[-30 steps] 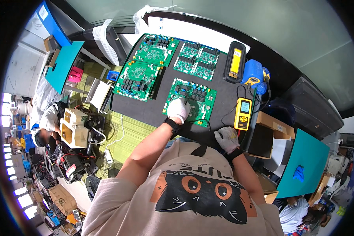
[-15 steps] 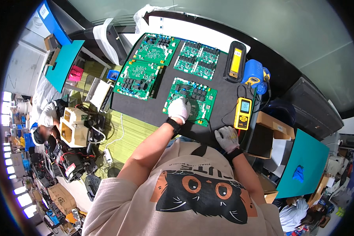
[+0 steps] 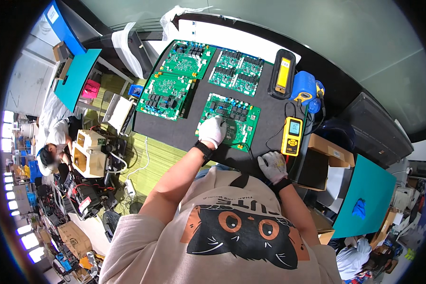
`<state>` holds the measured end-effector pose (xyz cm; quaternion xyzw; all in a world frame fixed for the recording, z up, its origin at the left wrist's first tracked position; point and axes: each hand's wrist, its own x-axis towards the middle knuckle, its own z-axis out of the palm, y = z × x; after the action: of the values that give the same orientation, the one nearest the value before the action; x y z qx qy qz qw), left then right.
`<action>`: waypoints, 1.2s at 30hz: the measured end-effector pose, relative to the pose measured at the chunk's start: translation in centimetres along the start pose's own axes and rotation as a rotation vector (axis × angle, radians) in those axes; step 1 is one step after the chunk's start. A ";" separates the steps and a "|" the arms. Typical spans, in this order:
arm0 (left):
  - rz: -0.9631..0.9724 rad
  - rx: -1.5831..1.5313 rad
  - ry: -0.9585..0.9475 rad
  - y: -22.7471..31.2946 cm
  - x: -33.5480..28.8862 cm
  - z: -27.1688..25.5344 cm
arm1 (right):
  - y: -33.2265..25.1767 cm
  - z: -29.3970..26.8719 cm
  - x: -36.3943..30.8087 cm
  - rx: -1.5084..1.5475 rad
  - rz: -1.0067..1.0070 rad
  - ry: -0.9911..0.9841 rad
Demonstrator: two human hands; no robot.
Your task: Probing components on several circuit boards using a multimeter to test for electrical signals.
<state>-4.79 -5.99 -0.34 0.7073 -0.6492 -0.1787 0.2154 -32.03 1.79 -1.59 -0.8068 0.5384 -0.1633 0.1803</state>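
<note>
Left hand (image 3: 213, 131), gloved, presses flat on the near circuit board (image 3: 229, 120), grip open, steadying it on the bench (image 3: 175, 132). Right hand (image 3: 272, 165), loosely curled, holds nothing visible; it rests at the bench edge beside the yellow meter (image 3: 293, 136), within reach.

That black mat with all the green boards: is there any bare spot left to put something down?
Yes. The black mat is bare along its near-left edge, below the left circuit boards and left of the left hand. A narrower strip lies between the near board and the yellow meter. The far end is crowded.
</note>
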 end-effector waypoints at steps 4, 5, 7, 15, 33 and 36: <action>-0.017 0.026 -0.037 0.3 0.1 -0.2 | -0.1 -0.2 0.1 -0.003 0.011 -0.023; -0.019 0.028 -0.036 0.3 0.1 0.0 | -0.2 -0.2 0.1 -0.002 0.011 -0.022; -0.039 0.006 -0.021 0.5 0.0 0.3 | -0.2 -0.2 0.1 0.000 0.011 -0.021; -0.054 0.009 -0.018 0.9 0.0 0.6 | 0.1 0.2 -0.1 -0.015 -0.003 0.001; -0.138 0.071 -0.033 1.5 0.3 0.6 | 0.2 0.4 -0.1 -0.016 -0.006 0.007; -0.121 0.075 -0.028 1.4 0.3 0.7 | 0.0 0.2 -0.1 -0.017 0.000 0.018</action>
<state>-6.32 -6.39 -0.18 0.7502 -0.6144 -0.1771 0.1684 -31.94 1.92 -1.79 -0.8068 0.5413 -0.1660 0.1687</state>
